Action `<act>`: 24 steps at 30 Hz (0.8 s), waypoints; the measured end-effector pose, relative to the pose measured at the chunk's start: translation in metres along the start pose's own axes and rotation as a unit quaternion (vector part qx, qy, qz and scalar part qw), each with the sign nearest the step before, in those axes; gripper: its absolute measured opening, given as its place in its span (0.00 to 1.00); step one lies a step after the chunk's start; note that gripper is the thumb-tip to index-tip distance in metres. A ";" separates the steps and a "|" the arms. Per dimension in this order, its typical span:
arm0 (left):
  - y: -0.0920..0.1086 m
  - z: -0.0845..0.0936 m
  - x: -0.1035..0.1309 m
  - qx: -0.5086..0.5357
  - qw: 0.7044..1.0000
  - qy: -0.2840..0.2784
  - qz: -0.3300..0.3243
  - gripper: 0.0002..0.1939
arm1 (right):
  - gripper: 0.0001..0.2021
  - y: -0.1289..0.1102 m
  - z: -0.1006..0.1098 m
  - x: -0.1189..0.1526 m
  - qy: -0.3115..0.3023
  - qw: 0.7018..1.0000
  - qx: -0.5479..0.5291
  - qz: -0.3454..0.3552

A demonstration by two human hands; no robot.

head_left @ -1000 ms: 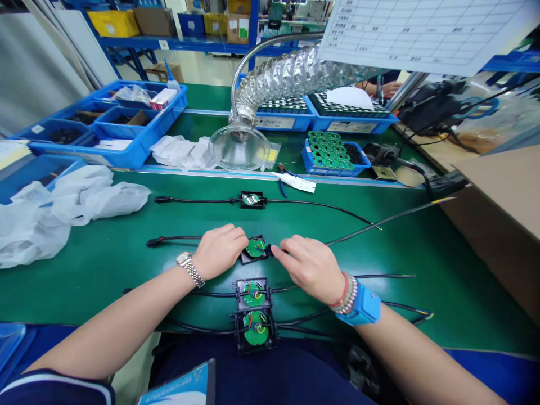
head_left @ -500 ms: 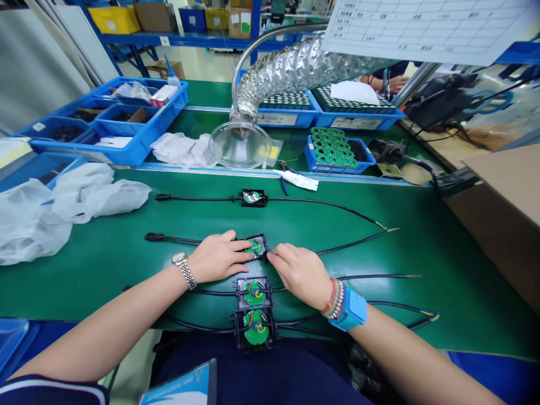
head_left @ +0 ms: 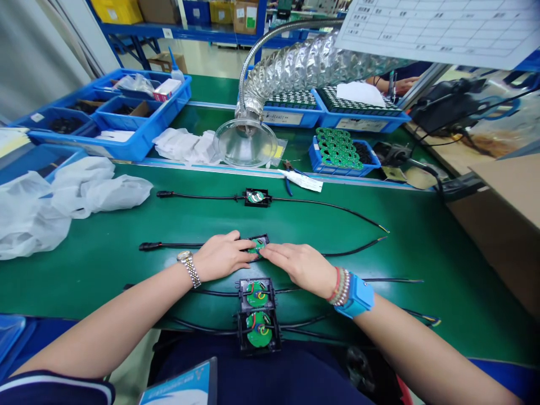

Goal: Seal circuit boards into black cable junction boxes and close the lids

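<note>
The open black case (head_left: pixel 265 237) lies at the middle of the worktop (head_left: pixel 105 270), set between a similar case (head_left: pixel 268 197) toward the far edge and two adjoining cases (head_left: pixel 243 302) (head_left: pixel 276 338) at the near edge. Its green board (head_left: pixel 259 243) is seated, and a cable (head_left: pixel 181 246) leaves on each side. The left hand (head_left: pixel 219 259) is laid over the case's left part, fingers slightly spread; the right hand (head_left: pixel 304 269) has its fingers extended close together, tips at the board. Whether these pinch anything cannot be told. As judged, placement is largely complete; seating and wire position remain to be confirmed. All four cases are uncovered. Compared with the earlier frame, the right fingertips have shifted from the case's right end onto the board, and the connector end has moved slightly toward the near edge.
</note>
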State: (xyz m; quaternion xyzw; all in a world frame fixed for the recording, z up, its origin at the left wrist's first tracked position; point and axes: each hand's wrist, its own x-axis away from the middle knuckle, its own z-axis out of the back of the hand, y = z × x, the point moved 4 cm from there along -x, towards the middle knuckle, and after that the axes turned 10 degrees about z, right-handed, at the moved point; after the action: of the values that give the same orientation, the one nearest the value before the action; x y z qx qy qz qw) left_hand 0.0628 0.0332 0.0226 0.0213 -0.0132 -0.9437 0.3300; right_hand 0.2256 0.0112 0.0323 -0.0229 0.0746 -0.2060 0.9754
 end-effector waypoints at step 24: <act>-0.001 -0.003 0.000 0.005 1.000 -0.012 0.018 0.15 | 0.06 0.021 0.008 -0.007 0.058 0.978 -0.159 -0.124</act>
State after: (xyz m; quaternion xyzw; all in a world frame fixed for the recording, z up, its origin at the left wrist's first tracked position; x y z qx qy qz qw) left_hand 0.0629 0.0339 0.0195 0.0112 -0.0227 -0.9376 0.3468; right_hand 0.2294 0.0336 0.0394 -0.1747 0.1593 -0.3118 0.9203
